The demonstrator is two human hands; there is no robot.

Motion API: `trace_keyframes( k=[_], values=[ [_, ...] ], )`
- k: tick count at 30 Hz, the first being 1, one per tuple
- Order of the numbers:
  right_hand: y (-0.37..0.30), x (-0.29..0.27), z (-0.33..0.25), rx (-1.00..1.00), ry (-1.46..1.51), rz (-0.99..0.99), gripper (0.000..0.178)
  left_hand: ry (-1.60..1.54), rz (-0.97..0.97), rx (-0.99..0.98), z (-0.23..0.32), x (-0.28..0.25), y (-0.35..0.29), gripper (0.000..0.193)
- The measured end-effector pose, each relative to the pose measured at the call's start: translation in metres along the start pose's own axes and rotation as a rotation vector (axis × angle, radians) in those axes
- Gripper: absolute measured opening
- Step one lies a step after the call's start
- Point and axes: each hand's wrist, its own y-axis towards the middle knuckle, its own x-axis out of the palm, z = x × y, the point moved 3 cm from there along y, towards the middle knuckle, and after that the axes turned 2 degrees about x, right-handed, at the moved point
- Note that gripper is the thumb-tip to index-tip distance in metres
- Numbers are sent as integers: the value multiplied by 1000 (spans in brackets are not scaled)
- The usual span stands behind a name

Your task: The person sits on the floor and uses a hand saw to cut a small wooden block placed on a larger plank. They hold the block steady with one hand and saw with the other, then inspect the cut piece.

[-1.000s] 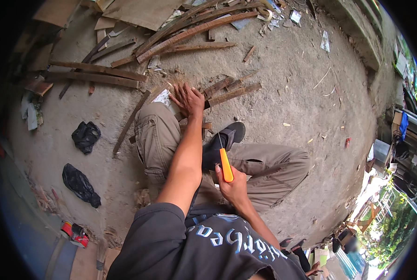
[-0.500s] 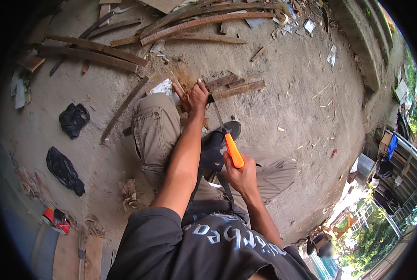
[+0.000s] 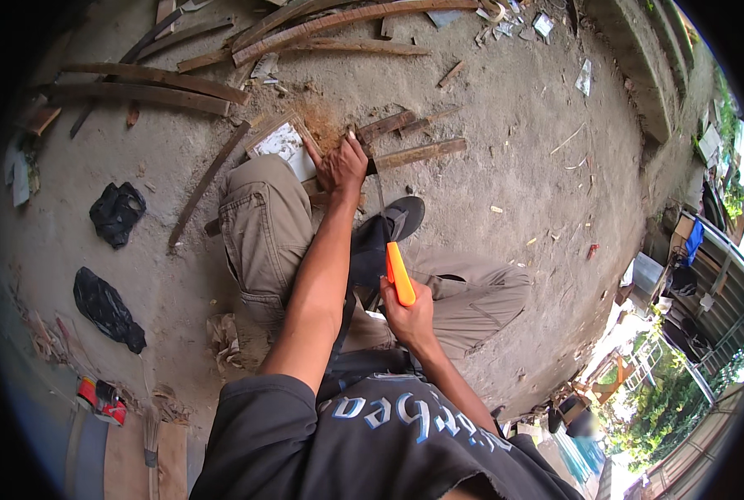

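My right hand (image 3: 409, 312) is closed round the orange handle of a handsaw (image 3: 399, 273), above my crossed legs. The thin blade stretches away from me to a strip of wood (image 3: 422, 153) lying beside my left hand. My left hand (image 3: 341, 165) is pressed down on the wood by the blade's far end, with its fingers bent and one pointing off to the left. What lies beneath its palm is hidden. A white-faced wooden piece (image 3: 287, 148) sits just left of it, and another short wood block (image 3: 387, 126) lies just beyond.
Long curved wooden strips (image 3: 330, 35) lie across the far ground. Two black plastic bags (image 3: 109, 308) rest at left, near a loose wood strip (image 3: 209, 183). Sawdust (image 3: 318, 117) is spread beyond my left hand. Concrete steps (image 3: 630, 75) rise at far right.
My right hand and the saw handle have drawn back slightly and swung left. My left hand stays on the wood. More of the white-faced piece shows beside my knee, and the whole view has shifted slightly.
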Motion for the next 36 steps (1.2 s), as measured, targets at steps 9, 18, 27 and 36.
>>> trace_keyframes(
  k=[9,18,27,36],
  values=[
    [36,-85,56,74,189,-249,28,51,-14,-57,-5,13,-2,52],
    [-98,-102,-51,3,-87,58,24,-91,135,-94,-20,40,5,50],
    [-97,-94,21,-205,-49,155,13,-84,-75,81,13,13,-14,39],
    [-97,-70,19,-371,-32,68,12,-89,17,555,-23,-15,-6,28]
  ],
)
